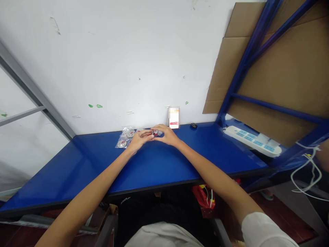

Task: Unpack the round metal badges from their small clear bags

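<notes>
Over the blue table, my left hand point(140, 140) and my right hand point(167, 136) meet, fingers curled and closed. Between their fingertips is a small silver-and-red item point(155, 132), mostly covered by the fingers; its exact kind cannot be made out. Just left of my left hand lie clear plastic bags with round, silvery pieces marked in red, one bagged piece point(122, 143) nearer me and another point(130, 133) behind it. My left hand hides part of this group.
A phone point(174, 118) with a lit screen leans against the wall. To its right sits a small black object point(193, 126). A white power strip point(253, 140) lies by the blue frame point(244, 67) on the right. The blue table point(154, 171) ends at a dark front edge.
</notes>
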{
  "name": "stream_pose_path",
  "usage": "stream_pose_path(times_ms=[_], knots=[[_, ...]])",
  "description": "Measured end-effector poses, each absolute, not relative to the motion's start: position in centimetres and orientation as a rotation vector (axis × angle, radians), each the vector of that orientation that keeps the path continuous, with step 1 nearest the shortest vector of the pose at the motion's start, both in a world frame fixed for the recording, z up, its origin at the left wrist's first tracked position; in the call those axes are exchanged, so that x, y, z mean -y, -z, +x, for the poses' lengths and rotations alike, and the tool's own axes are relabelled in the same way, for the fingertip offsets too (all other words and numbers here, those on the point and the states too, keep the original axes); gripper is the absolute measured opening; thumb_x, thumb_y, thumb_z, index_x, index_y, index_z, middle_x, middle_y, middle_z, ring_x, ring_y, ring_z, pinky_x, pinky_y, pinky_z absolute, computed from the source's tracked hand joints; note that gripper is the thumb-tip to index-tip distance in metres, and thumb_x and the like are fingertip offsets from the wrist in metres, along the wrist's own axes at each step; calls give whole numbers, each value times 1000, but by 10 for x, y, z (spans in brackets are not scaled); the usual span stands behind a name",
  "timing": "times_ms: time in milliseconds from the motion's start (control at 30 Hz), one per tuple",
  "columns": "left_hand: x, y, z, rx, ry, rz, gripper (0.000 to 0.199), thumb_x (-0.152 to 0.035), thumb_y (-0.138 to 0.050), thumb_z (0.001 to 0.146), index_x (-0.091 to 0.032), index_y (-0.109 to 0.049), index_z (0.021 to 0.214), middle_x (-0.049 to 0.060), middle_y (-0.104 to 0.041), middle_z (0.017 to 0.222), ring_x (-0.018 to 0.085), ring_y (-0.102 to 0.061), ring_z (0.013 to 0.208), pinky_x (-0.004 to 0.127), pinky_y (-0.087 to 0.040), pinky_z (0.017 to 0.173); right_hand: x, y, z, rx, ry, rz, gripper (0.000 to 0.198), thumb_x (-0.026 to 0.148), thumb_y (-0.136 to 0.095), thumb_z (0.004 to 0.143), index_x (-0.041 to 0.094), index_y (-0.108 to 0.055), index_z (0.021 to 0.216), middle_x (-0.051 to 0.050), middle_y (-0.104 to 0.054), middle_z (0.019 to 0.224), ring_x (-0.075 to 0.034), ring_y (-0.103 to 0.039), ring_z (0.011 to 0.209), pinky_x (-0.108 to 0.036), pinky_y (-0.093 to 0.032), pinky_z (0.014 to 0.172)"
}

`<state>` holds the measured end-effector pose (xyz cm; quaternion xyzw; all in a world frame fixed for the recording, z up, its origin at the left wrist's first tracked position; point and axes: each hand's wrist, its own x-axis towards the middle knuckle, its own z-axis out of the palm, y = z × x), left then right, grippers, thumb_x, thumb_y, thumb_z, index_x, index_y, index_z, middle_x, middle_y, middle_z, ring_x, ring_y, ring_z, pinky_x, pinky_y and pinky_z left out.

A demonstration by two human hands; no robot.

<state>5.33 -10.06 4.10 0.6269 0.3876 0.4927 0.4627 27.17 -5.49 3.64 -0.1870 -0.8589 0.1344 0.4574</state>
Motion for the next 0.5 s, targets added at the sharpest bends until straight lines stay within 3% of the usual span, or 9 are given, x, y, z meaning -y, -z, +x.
stream_pose_path(times_ms=[500], knots=[[98,-40,50,-942,-1189,1527,61,-51,-92,75,-14,-78,122,14,-78,123,30,-77,102,49,-64,99,56,-37,274,2109,-386,-442,53,32,-85,88,31,-71,139,-9,-74,128,-27,-68,117,-45,-55,104]])
